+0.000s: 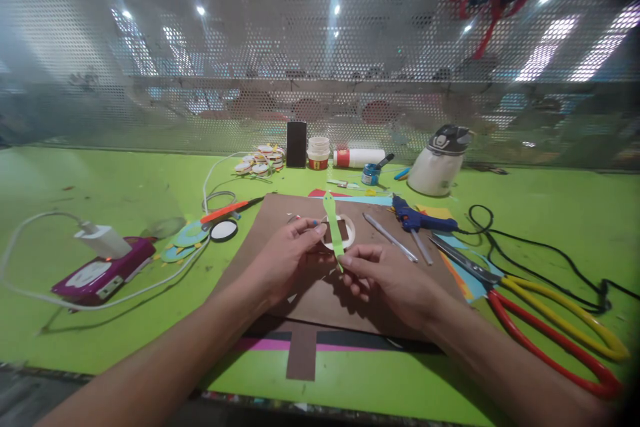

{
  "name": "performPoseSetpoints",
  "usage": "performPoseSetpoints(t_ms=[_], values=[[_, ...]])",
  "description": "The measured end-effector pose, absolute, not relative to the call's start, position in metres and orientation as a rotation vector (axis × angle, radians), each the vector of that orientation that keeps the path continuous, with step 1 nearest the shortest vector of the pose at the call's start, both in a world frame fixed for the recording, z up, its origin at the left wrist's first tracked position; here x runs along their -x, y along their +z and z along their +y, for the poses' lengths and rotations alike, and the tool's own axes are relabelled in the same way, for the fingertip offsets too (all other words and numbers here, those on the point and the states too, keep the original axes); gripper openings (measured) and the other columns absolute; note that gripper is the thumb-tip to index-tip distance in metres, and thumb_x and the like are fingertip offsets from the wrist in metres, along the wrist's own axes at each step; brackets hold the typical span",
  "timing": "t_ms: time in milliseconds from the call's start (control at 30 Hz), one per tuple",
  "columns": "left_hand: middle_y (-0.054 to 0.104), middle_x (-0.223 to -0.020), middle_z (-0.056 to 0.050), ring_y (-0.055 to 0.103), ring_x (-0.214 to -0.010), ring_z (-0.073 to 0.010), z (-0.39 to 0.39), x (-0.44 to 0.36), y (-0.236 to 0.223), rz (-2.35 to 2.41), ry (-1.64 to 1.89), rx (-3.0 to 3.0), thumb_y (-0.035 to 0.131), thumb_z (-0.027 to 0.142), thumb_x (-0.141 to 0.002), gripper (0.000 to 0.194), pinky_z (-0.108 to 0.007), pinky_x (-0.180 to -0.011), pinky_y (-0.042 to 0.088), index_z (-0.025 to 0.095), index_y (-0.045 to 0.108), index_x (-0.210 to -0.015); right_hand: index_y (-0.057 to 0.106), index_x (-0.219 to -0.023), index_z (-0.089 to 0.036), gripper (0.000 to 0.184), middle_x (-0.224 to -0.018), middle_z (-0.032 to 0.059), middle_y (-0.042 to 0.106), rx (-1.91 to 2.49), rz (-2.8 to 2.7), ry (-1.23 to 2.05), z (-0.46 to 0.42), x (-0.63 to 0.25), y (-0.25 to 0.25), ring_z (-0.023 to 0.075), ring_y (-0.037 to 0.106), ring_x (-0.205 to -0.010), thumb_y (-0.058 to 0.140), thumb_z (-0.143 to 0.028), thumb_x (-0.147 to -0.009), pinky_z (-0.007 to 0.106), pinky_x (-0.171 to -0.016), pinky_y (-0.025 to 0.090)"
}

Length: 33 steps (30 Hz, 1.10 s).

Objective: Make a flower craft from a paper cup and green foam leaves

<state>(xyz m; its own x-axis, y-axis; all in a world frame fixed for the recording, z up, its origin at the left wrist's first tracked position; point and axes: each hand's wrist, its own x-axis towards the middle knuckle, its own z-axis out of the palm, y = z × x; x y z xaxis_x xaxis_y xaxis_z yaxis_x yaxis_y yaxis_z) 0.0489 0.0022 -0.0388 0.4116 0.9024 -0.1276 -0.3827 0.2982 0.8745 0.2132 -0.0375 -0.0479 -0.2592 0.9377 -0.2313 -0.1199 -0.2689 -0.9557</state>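
A bright green paper strip (pixel 333 223) with two dark dots at its rounded top end stands nearly upright in front of me. My right hand (pixel 373 270) pinches its lower end between thumb and fingers. Behind the strip is a white ring (pixel 351 232) with a brown middle. My left hand (pixel 295 247) is closed, thumb and index finger pressed together at the ring's left edge; its fingers partly hide that side. Both hands are above a brown sheet of card (pixel 310 307). Beside the right hand lie silver pens (pixel 390 237).
To the right are a blue glue gun (pixel 420 219) with its black cord and large scissors (pixel 500 280). On the left lie a purple power strip (pixel 105 273), an orange knife (pixel 227 211) and a white cable. Farther back stand a phone (pixel 297 145), paper cups (pixel 319 153) and a paint jar (pixel 371 174).
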Motion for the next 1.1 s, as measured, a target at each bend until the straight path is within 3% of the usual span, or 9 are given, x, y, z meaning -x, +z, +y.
performPoseSetpoints(t_ms=[133,367,700,1100], values=[[0.070,-0.091,-0.010,0.066,-0.073,-0.0136,0.0019,-0.0488,-0.0375,0.718,0.965,-0.898,0.067,0.021,-0.083,0.018,-0.025,-0.068,0.054,0.011,0.061,-0.097,0.060,-0.066,-0.016,0.032,-0.058,-0.0017,0.059,1.142,-1.145,1.672,-0.0381,-0.2126,-0.0477,0.0064,0.048,-0.047,0.075,-0.042,-0.073,0.022,-0.048,0.038],[0.070,-0.088,-0.009,0.067,-0.072,-0.0148,0.0017,-0.0493,-0.0386,0.708,0.975,-0.879,0.074,0.022,-0.077,0.022,-0.026,-0.068,0.055,0.012,0.063,-0.092,0.062,-0.066,-0.016,0.032,-0.058,-0.0015,0.061,1.147,-1.164,1.672,-0.0375,-0.2139,-0.0471,0.0071,0.050,-0.047,0.076,-0.044,-0.072,0.023,-0.048,0.040],[0.069,-0.091,-0.011,0.066,-0.073,-0.0133,0.0044,-0.0474,-0.0404,0.738,0.948,-0.940,0.062,0.018,-0.085,0.011,-0.025,-0.067,0.056,0.011,0.062,-0.093,0.060,-0.065,-0.016,0.034,-0.058,-0.0018,0.060,1.117,-1.119,1.711,-0.0379,-0.2112,-0.0488,0.0065,0.049,-0.046,0.077,-0.044,-0.072,0.023,-0.048,0.041],[0.070,-0.090,-0.011,0.067,-0.073,-0.0144,0.0036,-0.0485,-0.0415,0.708,0.946,-0.883,0.064,0.017,-0.084,0.010,-0.025,-0.068,0.056,0.011,0.062,-0.092,0.063,-0.065,-0.015,0.034,-0.058,-0.0009,0.061,1.108,-1.116,1.685,-0.0370,-0.2126,-0.0447,0.0056,0.047,-0.044,0.080,-0.045,-0.067,0.021,-0.044,0.040]])
